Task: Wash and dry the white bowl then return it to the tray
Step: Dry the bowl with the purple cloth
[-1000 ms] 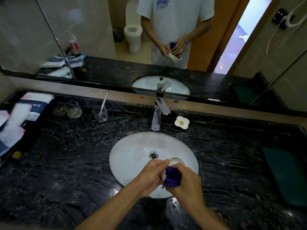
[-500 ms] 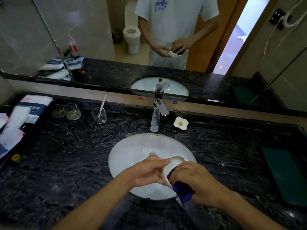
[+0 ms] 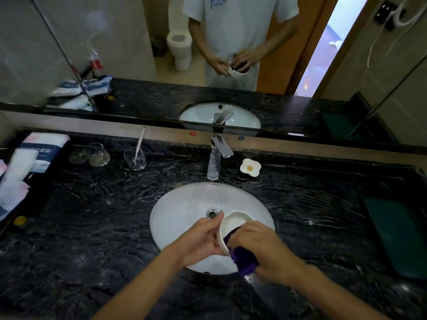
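Note:
The small white bowl is held tilted over the white sink basin, its opening turned up and to the right. My left hand grips its outer wall from the left. My right hand presses a purple cloth into the bowl's near side; part of the cloth hangs below my palm. A dark green tray lies flat on the black marble counter at the far right.
A chrome tap stands behind the basin, with a flower-shaped soap dish to its right. Glass cups and folded towels sit at the back left. A mirror runs along the back wall.
My right hand moved from outside the bowl to pressing the cloth inside it. The bowl's opening has turned more toward me.

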`<state>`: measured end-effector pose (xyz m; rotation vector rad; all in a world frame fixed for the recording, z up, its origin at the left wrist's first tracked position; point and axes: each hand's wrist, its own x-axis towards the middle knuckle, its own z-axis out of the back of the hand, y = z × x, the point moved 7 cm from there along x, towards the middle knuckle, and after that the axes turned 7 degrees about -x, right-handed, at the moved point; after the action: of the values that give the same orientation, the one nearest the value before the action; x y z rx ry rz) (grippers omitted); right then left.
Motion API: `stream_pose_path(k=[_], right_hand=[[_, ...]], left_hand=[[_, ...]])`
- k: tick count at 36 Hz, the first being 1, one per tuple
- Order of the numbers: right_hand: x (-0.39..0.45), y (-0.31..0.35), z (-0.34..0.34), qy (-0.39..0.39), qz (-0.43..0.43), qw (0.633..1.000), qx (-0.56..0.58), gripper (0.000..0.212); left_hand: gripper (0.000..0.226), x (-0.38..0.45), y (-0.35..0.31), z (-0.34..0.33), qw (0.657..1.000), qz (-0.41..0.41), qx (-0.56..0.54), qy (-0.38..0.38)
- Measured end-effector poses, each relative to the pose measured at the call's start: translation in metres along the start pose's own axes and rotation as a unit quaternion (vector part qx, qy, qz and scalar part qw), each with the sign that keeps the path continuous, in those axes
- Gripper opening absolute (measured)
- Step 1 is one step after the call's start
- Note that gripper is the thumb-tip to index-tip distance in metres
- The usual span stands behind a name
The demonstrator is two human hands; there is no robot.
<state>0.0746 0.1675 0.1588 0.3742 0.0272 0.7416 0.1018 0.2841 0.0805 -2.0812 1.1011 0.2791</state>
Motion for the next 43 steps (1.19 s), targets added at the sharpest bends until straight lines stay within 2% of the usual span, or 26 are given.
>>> stream_pose_path(k=[3, 6, 9, 11, 14, 16, 20, 24, 27, 29, 31, 35, 37, 40, 43], right_hand=[[0.001, 0.001, 0.009, 0.045, 0.06, 0.997, -0.015, 0.029], [0.008, 0.0, 0.015, 0.065, 0.061, 0.995, -0.035, 0.031], [0.011, -0.008, 0.016, 0.042, -0.012, 0.999, -0.027, 0.039], [0.014, -0.01, 0.012, -0.002, -0.093, 0.996, 0.008, 0.04], [0.021, -0.016, 0.003, -0.083, -0.236, 0.967, 0.047, 0.034], [0.026, -0.017, -0.007, -0.086, -0.27, 0.958, 0.049, 0.033], [0.029, -0.015, -0.011, -0.021, -0.192, 0.979, 0.057, 0.035], [0.026, -0.006, -0.005, 0.068, -0.03, 0.997, 0.023, 0.035], [0.021, 0.008, 0.001, 0.075, 0.081, 0.994, -0.023, 0.027], [0.02, 0.016, 0.0, 0.067, 0.125, 0.989, -0.049, 0.021], [0.02, 0.015, 0.0, 0.064, 0.119, 0.99, -0.05, 0.023], [0.023, 0.005, 0.0, 0.048, -0.001, 0.998, 0.032, 0.042], [0.026, 0.005, -0.003, 0.032, -0.039, 0.998, 0.034, 0.045], [0.029, 0.006, -0.005, 0.022, -0.043, 0.998, 0.038, 0.042], [0.031, 0.01, 0.0, 0.031, 0.002, 0.998, 0.049, 0.032]], left_hand=[[0.058, -0.002, -0.011, -0.007, 0.998, 0.044, 0.026, 0.045], [0.062, 0.002, -0.016, -0.009, 0.998, 0.041, 0.025, 0.036], [0.042, 0.007, -0.019, -0.008, 0.999, -0.01, 0.03, 0.013], [0.036, 0.009, -0.017, -0.009, 0.999, -0.047, 0.019, -0.016], [0.053, 0.013, -0.007, -0.007, 0.99, -0.101, -0.02, -0.097], [0.054, 0.013, 0.001, -0.004, 0.983, -0.128, -0.039, -0.122], [0.05, 0.007, 0.003, 0.005, 0.987, -0.115, -0.046, -0.105], [0.055, 0.007, 0.004, 0.01, 0.998, -0.013, -0.049, -0.033], [0.056, 0.006, -0.003, 0.008, 0.997, 0.049, -0.056, 0.026], [0.051, 0.004, -0.009, 0.004, 0.996, 0.067, -0.038, 0.053], [0.051, 0.004, -0.014, 0.002, 0.996, 0.06, -0.018, 0.058], [0.055, 0.007, -0.013, 0.004, 1.0, 0.006, -0.021, 0.013], [0.054, 0.009, -0.009, 0.008, 0.999, -0.01, -0.034, -0.01], [0.052, 0.006, -0.005, 0.011, 0.999, -0.021, -0.043, -0.022], [0.049, 0.0, 0.001, 0.007, 0.999, -0.004, -0.052, -0.012]])
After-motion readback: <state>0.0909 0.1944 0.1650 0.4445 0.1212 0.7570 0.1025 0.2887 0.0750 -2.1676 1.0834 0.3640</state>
